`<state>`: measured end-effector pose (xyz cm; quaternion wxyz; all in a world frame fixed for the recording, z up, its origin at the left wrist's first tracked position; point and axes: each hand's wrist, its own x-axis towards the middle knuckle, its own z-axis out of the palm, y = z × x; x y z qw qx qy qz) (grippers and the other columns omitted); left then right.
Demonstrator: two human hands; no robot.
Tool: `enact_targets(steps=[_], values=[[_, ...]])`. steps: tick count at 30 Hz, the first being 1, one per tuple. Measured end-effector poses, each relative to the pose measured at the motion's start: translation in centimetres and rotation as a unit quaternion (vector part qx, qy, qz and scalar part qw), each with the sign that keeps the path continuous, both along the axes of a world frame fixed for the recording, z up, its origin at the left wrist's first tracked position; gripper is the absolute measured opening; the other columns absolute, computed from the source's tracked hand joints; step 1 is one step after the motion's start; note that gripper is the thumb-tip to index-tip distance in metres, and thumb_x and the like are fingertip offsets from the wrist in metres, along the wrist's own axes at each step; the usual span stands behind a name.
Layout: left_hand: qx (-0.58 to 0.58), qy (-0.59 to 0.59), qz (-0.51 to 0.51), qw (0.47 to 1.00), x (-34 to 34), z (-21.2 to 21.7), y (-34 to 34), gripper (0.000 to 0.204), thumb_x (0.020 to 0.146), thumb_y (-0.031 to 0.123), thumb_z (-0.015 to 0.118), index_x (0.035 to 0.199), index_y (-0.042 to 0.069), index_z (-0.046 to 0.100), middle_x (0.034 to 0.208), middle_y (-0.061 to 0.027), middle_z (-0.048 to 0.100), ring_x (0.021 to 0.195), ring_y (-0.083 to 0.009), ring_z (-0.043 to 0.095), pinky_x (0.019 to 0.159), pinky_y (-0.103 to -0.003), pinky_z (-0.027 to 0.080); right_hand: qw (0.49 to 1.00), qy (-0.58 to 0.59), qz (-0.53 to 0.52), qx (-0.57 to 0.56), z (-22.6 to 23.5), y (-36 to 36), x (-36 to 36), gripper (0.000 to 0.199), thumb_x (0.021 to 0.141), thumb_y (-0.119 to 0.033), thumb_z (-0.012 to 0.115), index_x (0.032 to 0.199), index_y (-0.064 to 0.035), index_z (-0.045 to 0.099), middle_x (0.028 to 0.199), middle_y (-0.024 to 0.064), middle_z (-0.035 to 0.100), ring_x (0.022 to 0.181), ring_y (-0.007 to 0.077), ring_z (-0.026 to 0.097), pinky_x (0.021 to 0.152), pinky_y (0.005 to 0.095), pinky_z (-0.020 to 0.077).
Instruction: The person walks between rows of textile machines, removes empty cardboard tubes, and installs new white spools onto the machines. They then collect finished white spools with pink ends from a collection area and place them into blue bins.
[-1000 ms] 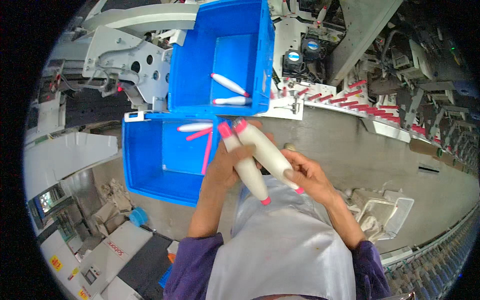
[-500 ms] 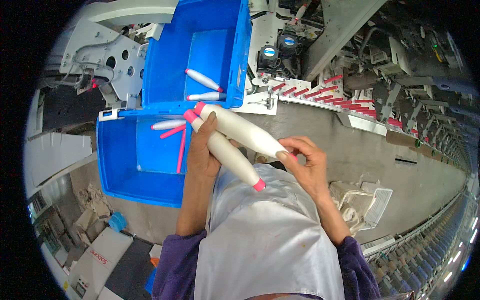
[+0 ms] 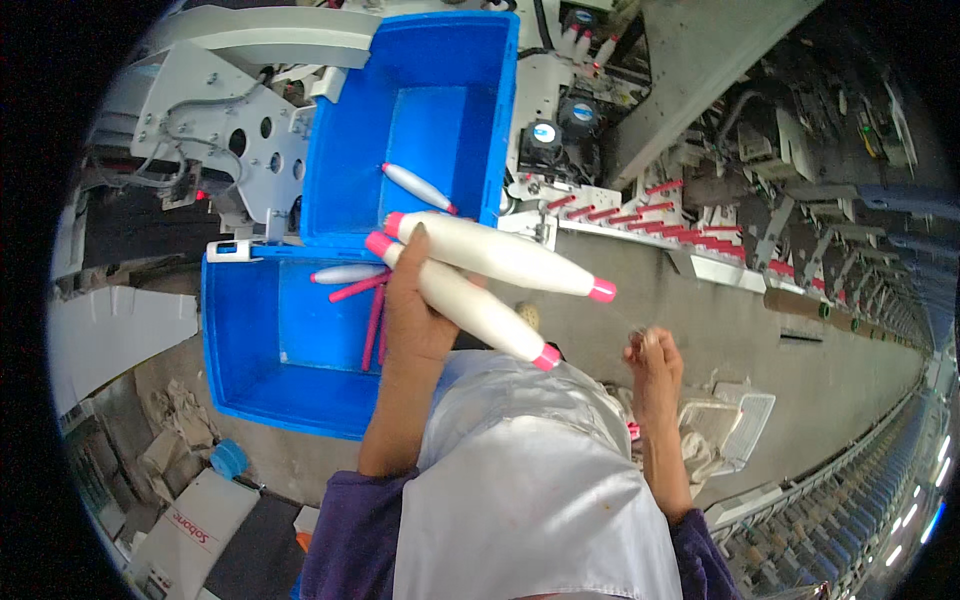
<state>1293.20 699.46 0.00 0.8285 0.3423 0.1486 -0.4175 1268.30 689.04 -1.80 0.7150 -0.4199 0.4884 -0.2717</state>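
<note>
Your left hand (image 3: 418, 315) clasps two white bobbins (image 3: 500, 257), long axes slanting rightward toward you; your right hand (image 3: 656, 375) is pinched, contents unclear.

The 2 held bobbins (image 3: 500, 255) look wound in matt, off-white yarn, with smooth, glossy pink plastic tips (image 3: 603, 289). The 2 blue crates (image 3: 300, 395) are smooth, shiny plastic; the pale apron (image 3: 540, 500) has a creased, satiny sheen.

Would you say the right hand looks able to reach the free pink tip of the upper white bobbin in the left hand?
Probably yes: the right hand is near that pink tip, with no solid thing visible between them, while the left hand holds the bobbin nearer its other end.
</note>
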Motion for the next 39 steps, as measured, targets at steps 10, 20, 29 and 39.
enact_targets(steps=[10,20,29,39], values=[[-0.017,0.019,0.004,1.0,-4.4,0.1,-4.0,0.036,0.088,0.027,0.058,0.116,0.007,0.047,0.113,-0.0105,0.053,0.109,-0.0232,0.05,0.09,-0.043,0.045,0.921,-0.292,-0.038,0.256,0.2,1.4,4.5,0.049,0.083,-0.016,0.066,0.126,-0.0094,0.045,0.12,0.0072,0.053,0.103,0.0177,0.054,0.082,0.0326,0.0495],[0.092,-0.173,-0.066,0.978,1.0,1.5,-2.3,0.028,0.083,0.023,0.061,0.102,0.004,0.054,0.076,-0.0071,0.058,0.067,-0.0174,0.057,0.057,-0.033,0.05,0.843,-0.41,0.133,0.323,2.7,-9.4,4.6,0.06,0.092,-0.055,0.031,0.139,-0.0173,0.026,0.097,0.0131,0.058,0.073,0.0206,0.062,0.055,0.0348,0.0548],[0.09,-0.099,-0.134,0.982,-3.5,0.5,-6.5,0.036,0.081,0.025,0.065,0.107,0.004,0.054,0.098,-0.0114,0.06,0.087,-0.0232,0.06,0.076,-0.038,0.052,0.905,0.018,0.425,-0.003,5.6,-9.3,3.7,0.044,0.088,-0.032,0.059,0.12,-0.0043,0.049,0.074,0.0037,0.058,0.058,0.0065,0.054,0.044,0.0203,0.0414],[0.1,-0.042,-0.063,0.992,-1.7,0.7,-7.2,0.033,0.082,0.03,0.063,0.102,0.005,0.053,0.097,-0.0106,0.058,0.089,-0.0243,0.059,0.073,-0.042,0.054,0.895,0.08,0.113,-0.425,3.4,-7.4,1.0,0.021,0.075,-0.008,0.071,0.094,-0.0031,0.064,0.093,0.0066,0.06,0.084,0.0137,0.057,0.07,0.0258,0.0443]])
